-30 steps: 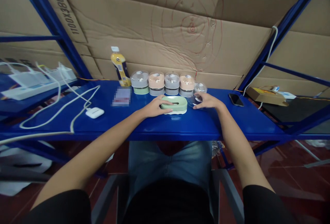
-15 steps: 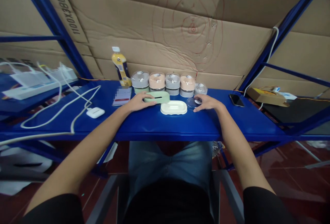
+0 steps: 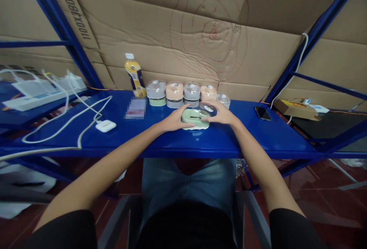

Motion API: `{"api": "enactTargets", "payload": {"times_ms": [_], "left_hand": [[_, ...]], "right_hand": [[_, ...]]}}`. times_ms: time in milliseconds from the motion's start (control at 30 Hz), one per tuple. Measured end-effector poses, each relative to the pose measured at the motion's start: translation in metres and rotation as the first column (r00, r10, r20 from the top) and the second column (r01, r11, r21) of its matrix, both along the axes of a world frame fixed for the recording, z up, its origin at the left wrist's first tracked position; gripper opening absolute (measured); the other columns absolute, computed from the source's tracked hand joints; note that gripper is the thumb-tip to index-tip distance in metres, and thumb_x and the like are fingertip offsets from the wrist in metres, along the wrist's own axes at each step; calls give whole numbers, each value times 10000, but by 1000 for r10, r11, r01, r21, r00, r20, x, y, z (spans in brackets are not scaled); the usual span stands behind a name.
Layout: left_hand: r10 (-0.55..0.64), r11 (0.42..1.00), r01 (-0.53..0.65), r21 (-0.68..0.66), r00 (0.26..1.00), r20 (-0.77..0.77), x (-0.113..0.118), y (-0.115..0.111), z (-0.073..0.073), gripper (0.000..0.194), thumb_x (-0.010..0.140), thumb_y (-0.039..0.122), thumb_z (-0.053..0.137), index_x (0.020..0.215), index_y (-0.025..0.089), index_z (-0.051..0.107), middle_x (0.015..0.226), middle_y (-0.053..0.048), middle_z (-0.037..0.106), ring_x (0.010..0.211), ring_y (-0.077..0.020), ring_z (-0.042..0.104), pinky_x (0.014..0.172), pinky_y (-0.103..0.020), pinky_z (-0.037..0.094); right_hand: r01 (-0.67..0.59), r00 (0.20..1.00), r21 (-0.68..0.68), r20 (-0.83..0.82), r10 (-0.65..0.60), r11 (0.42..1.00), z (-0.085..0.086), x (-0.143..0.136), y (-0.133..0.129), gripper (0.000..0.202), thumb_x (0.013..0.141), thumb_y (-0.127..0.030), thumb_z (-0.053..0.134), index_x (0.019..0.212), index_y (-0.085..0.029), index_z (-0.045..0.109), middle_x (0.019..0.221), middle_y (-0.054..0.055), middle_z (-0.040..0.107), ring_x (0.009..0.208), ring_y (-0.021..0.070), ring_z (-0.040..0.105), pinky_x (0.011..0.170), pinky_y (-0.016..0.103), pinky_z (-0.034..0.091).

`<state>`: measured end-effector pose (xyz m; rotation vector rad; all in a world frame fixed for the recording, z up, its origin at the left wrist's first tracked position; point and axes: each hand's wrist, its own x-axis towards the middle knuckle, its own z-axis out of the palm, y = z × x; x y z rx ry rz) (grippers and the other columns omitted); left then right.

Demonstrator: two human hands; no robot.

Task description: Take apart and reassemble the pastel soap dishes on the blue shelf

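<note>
Yellow drink bottle [image 3: 134,76] standing up by the cardboard backdrop [image 3: 137,23], which has red rings scrawled on it; flat thing [image 3: 135,108] lying just in front of the bottle is pixelated, can't tell what it is. White case [image 3: 106,126] sits near a looping white cable [image 3: 40,151]; over on the right, a dark phone [image 3: 262,113] lies near a small carton [image 3: 296,109].

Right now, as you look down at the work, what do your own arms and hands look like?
They are human: a bare left hand and a bare right hand, with no glove, watch or cable visible. Plain black fabric short sleeves cover the upper arms; I see no markings on them.
</note>
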<state>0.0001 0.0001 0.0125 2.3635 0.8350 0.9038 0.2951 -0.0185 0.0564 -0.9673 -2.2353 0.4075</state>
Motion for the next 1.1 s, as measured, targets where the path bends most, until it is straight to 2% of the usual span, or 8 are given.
{"api": "enactTargets", "payload": {"times_ms": [167, 433, 600, 733, 833, 933, 1000, 1100], "left_hand": [[32, 998, -32, -56, 999, 12, 6, -2, -7, 1211, 697, 639, 953, 1673, 186, 397, 1690, -239, 519, 1538, -477, 534, 1266, -631, 445], [29, 998, -30, -57, 999, -14, 9, -5, -9, 1291, 649, 649, 988, 1697, 233, 359, 1657, -215, 563, 1515, -490, 562, 1234, -615, 487], [41, 998, -43, -48, 998, -44, 11, -5, -12, 1370, 603, 653, 1008, 1700, 168, 345, 1682, -279, 510, 1546, -535, 512, 1244, -661, 465], [30, 999, -32, -30, 998, -61, 8, -6, -13, 1317, 634, 662, 992, 1691, 190, 365, 1674, -256, 527, 1536, -520, 531, 1238, -652, 473], [35, 999, -35, -7, 997, -73, 2, -6, -15, 1236, 688, 668, 965, 1683, 226, 381, 1629, -224, 584, 1498, -485, 580, 1219, -616, 496], [47, 999, -47, 7, 994, -96, -2, -6, -16, 1084, 809, 659, 875, 1672, 222, 386, 1515, -204, 672, 1432, -439, 644, 1194, -583, 515], [61, 998, -61, 6, 990, -125, -3, -7, -15, 969, 877, 647, 804, 1652, 217, 412, 1474, -192, 693, 1405, -422, 665, 1179, -566, 525], [84, 996, -82, 19, 982, -171, -2, -10, -12, 873, 915, 620, 751, 1620, 205, 446, 1499, -190, 671, 1423, -419, 650, 1187, -554, 518]], "right_hand": [[-55, 994, 0, 92, 55, 998, -9, -26, -2, 861, 747, -625, 920, 1515, -298, 711, 1414, 117, 723, 1299, 356, 695, 1181, 552, 527], [-24, 990, -3, 140, 24, 1000, -12, -29, -5, 819, 826, -669, 875, 1536, -298, 700, 1352, 118, 728, 1233, 350, 710, 1149, 552, 549], [-49, 977, -9, 208, 49, 999, -14, -32, -5, 876, 837, -692, 860, 1587, -291, 651, 1363, 121, 717, 1251, 361, 693, 1161, 557, 537], [-44, 970, -15, 238, 46, 999, -16, -32, -9, 900, 865, -705, 832, 1641, -321, 585, 1400, 118, 696, 1284, 378, 671, 1180, 585, 531], [-39, 966, -22, 253, 43, 999, -17, -22, -24, 907, 915, -715, 769, 1695, -338, 501, 1491, 131, 636, 1383, 407, 626, 1210, 605, 523], [86, 953, -27, 293, -74, 996, -18, 2, -50, 894, 955, -738, 694, 1718, -339, 453, 1537, 154, 590, 1427, 444, 606, 1202, 611, 538], [271, 905, -7, 343, -253, 962, -19, 25, -70, 893, 961, -772, 658, 1710, -331, 455, 1517, 184, 593, 1383, 480, 635, 1161, 632, 557], [587, 701, 69, 454, -549, 807, -20, 61, -88, 896, 987, -822, 552, 1684, -266, 466, 1417, 248, 623, 1262, 509, 702, 1074, 650, 579]]}}
